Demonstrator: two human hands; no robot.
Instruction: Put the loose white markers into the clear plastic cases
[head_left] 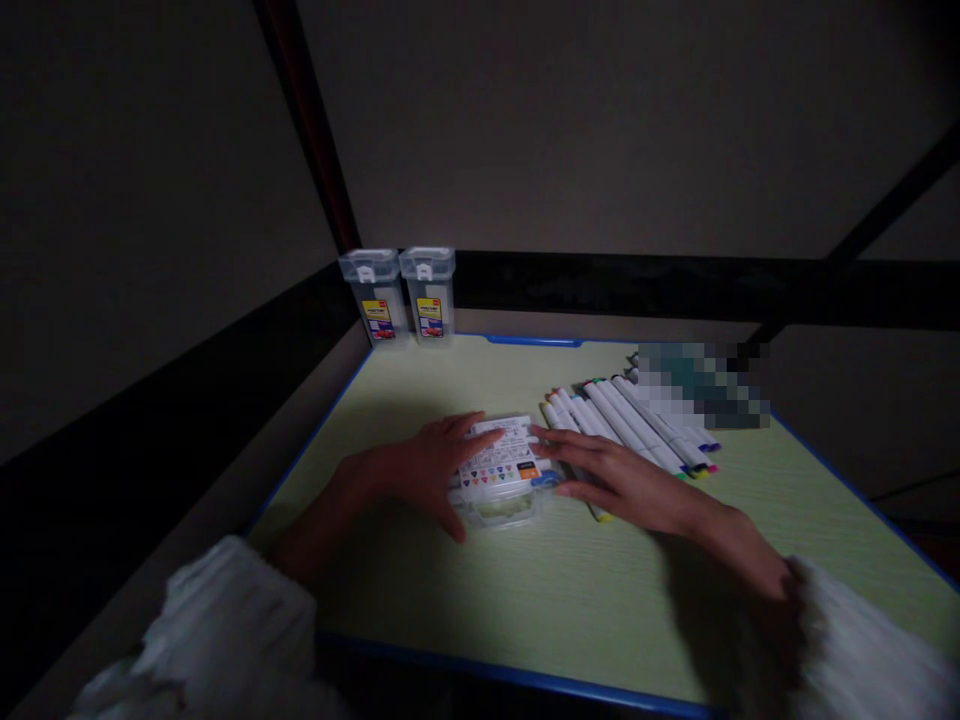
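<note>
A clear plastic marker case lies on the table in front of me, its handle toward me. It has a white printed label with coloured dots, and white marker barrels show inside. My left hand is at the left side of the case, fingers spread, the index finger reaching over the label and the thumb by the near left corner. At the right edge is my right hand, its fingers stretched out toward the case. Whether either hand presses on it I cannot tell. Several white markers with coloured ends lie just beyond my right hand.
Two clear lidded containers with yellow labels stand upright at the table's far left corner. A pixelated, blurred item lies at the far right. The pale table has a blue rim, with dark-framed walls behind and to the left.
</note>
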